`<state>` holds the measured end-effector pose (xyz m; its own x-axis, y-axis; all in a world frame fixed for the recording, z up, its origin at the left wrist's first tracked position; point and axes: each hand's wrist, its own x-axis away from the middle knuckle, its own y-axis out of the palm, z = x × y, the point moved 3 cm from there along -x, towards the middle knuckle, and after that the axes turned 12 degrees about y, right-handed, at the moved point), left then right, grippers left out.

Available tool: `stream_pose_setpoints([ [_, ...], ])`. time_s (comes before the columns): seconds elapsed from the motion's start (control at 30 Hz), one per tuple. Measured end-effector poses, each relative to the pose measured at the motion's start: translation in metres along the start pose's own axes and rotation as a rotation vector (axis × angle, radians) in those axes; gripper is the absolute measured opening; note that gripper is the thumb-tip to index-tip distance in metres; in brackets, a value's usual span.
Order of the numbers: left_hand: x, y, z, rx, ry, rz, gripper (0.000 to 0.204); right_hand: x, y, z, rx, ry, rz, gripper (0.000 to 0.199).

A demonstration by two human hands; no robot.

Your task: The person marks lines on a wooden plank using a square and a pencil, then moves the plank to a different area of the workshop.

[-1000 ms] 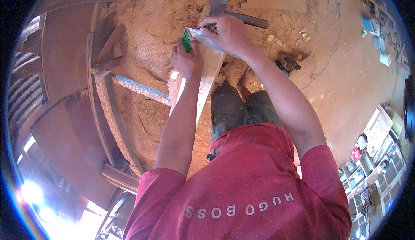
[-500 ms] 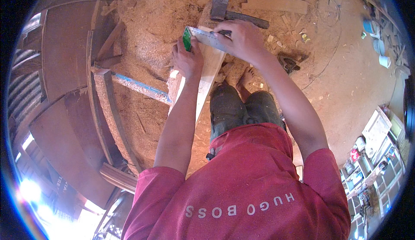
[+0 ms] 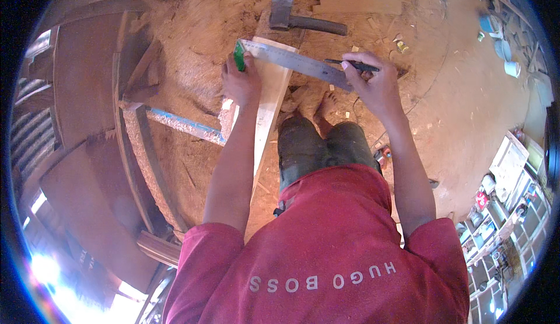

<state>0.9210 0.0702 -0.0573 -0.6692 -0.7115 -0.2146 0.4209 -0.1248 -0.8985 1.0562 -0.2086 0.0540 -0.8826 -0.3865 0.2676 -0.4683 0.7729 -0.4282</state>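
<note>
My left hand (image 3: 242, 83) is closed on the green stock of a try square (image 3: 294, 62), at the left edge of a pale wooden board (image 3: 269, 93). The square's long metal blade lies across the board's far part and sticks out past its right edge. Out beyond that edge, my right hand (image 3: 373, 82) pinches a dark pen or pencil (image 3: 361, 66), its tip pointing left over the blade. The right fingers are close to the blade's free end; whether they touch it I cannot tell.
Just beyond the board lies a dark hammer (image 3: 309, 24). A flat wood piece (image 3: 357, 2) is farther off on the sawdust-strewn ground. A wooden frame with a blue-painted bar (image 3: 184, 124) stands at left. Blue-and-white containers (image 3: 503, 49) and scraps are at far right.
My right hand has moved right, from over the board to near the blade's free end, still with the pen or pencil. My left hand stays on the square; the view has shifted slightly.
</note>
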Motion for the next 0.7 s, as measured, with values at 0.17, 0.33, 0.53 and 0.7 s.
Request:
stream_pose_setpoints([
  [0.17, 0.033, -0.024, -0.028, 0.056, -0.008, -0.095, 0.058, 0.036, -0.011, 0.027, -0.062, 0.06, 0.065, 0.02],
  [0.33, 0.096, -0.048, -0.089, -0.09, -0.012, -0.094, 0.06, 0.063, 0.0, 0.071, -0.372, 0.205, 0.033, 0.019],
  [0.53, 0.121, -0.069, -0.097, -0.042, -0.075, -0.132, 0.062, 0.085, 0.007, 0.078, -0.506, 0.154, 0.012, 0.019],
  [0.7, 0.116, -0.069, -0.094, -0.037, -0.05, -0.096, 0.062, 0.09, 0.012, 0.066, -0.49, 0.14, -0.041, 0.019],
])
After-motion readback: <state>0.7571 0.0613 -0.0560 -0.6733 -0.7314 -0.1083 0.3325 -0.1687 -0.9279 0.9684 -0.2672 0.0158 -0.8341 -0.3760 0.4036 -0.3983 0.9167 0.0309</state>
